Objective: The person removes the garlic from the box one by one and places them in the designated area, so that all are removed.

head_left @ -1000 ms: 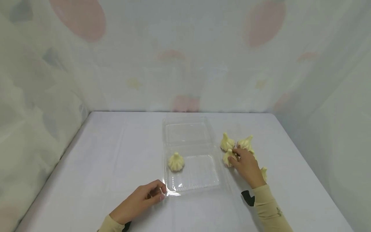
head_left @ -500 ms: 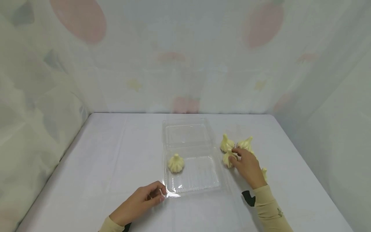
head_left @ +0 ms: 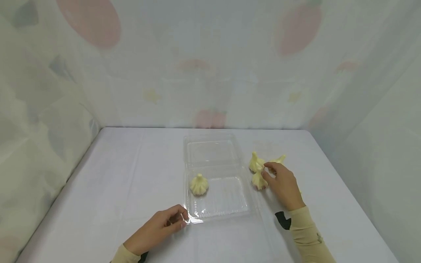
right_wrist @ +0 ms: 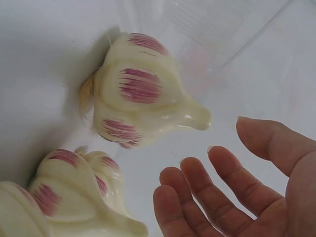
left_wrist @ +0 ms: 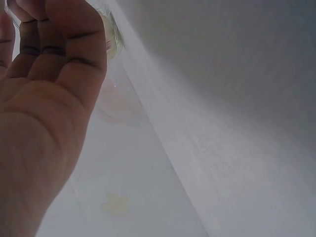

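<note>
In the head view my right hand (head_left: 284, 185) is at the right, with thumb and fingers parted beside a cream garlic bulb (head_left: 259, 180). The right wrist view shows the fingers of that hand (right_wrist: 232, 190) spread, apart from the purple-streaked garlic bulb (right_wrist: 140, 91) and its stem. My left hand (head_left: 161, 227) lies at the near left corner of a clear plastic clamshell box (head_left: 227, 197), fingertips at its edge and loosely bent. From the left wrist camera, the left hand's (left_wrist: 54, 84) fingers curve with a gap to the thumb. One garlic bulb (head_left: 198, 185) sits inside the box's near half.
Behind the near bulb stand another garlic bulb (head_left: 256, 162) and a partly hidden one (head_left: 279, 159); the right hand covers more. The box's lid (head_left: 212, 150) lies flat toward the back. Printed cloth (head_left: 210, 73) walls the white table (head_left: 154, 164) at the back and sides.
My right hand has shifted slightly up and right, its thumb drawing off the near garlic bulb. The left hand, the box and the bulb inside it stay as they were.
</note>
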`<action>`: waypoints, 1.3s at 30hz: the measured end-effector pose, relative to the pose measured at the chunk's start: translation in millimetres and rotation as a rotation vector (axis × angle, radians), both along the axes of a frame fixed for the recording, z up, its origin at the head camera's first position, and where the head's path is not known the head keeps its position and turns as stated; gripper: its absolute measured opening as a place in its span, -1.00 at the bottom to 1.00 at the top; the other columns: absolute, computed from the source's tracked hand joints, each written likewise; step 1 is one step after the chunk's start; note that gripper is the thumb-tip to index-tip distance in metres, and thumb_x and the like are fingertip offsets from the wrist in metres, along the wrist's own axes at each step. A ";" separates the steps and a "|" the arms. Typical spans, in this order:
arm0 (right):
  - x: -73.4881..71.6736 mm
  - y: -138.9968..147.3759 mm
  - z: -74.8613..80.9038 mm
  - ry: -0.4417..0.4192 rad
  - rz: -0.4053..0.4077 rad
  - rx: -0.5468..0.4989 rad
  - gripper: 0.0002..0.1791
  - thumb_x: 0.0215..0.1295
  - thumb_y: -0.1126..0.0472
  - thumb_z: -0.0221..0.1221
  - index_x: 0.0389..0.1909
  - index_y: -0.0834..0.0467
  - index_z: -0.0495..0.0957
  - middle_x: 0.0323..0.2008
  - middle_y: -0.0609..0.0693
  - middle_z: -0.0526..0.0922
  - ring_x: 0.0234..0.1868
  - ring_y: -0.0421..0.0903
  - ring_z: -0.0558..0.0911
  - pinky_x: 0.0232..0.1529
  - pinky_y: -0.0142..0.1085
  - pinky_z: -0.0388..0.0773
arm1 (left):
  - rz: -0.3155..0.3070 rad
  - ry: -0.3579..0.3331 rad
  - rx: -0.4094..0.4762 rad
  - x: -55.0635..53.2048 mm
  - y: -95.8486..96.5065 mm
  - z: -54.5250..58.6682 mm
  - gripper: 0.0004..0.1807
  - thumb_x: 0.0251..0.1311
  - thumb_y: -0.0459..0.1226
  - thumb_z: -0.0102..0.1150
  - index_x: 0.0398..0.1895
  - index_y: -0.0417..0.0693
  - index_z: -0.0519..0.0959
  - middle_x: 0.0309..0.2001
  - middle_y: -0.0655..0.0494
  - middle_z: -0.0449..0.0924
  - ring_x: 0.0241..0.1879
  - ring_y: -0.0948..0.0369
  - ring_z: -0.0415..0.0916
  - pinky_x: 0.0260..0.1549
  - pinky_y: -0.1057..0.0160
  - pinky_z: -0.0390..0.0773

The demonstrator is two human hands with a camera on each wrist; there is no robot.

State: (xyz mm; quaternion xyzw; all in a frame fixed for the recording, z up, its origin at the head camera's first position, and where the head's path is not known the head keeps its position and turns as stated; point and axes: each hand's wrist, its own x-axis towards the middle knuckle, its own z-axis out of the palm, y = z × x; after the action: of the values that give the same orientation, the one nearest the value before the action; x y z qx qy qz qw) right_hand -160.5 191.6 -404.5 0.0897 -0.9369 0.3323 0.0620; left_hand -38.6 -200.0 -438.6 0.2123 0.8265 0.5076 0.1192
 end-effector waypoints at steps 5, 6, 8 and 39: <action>-0.1 0.0 1.5 0.003 -0.009 -0.010 -0.59 0.45 0.12 0.23 0.18 0.28 0.56 0.07 0.26 0.63 0.09 0.20 0.60 0.09 0.14 0.46 | -0.007 0.002 0.019 0.5 1.0 1.1 -0.94 0.49 -0.22 0.13 -0.07 0.07 0.54 -0.33 0.09 0.60 -0.38 0.34 0.49 -0.38 0.31 0.52; 0.0 -0.1 1.7 0.004 -0.008 -0.015 -0.59 0.45 0.11 0.22 0.18 0.27 0.56 0.07 0.26 0.63 0.09 0.20 0.60 0.09 0.14 0.46 | -0.009 0.005 0.024 0.6 1.1 1.2 -0.94 0.49 -0.22 0.13 -0.07 0.07 0.54 -0.33 0.10 0.60 -0.37 0.33 0.49 -0.38 0.31 0.52; 0.3 -0.1 1.8 0.007 -0.005 -0.025 -0.58 0.46 0.09 0.22 0.18 0.27 0.56 0.08 0.25 0.63 0.09 0.19 0.60 0.10 0.13 0.46 | -0.010 0.013 0.029 0.6 1.4 1.2 -0.94 0.49 -0.23 0.13 -0.07 0.08 0.53 -0.33 0.12 0.59 -0.38 0.34 0.48 -0.39 0.31 0.51; -6.9 -18.1 31.5 0.014 0.062 -0.171 -0.55 0.45 -0.03 0.22 0.17 0.18 0.59 0.06 0.14 0.65 0.05 0.08 0.60 0.09 -0.01 0.51 | -0.019 0.025 0.021 0.4 6.4 4.3 -0.93 0.49 -0.19 0.13 -0.06 0.13 0.53 -0.36 0.15 0.59 -0.41 0.34 0.48 -0.38 0.30 0.51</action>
State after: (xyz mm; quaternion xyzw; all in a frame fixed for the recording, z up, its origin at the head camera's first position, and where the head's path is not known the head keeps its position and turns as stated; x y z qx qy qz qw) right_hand -167.4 173.5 -373.0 0.1154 -0.9014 0.4120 0.0659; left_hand -38.2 -193.6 -434.3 0.2279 0.8205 0.5123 0.1113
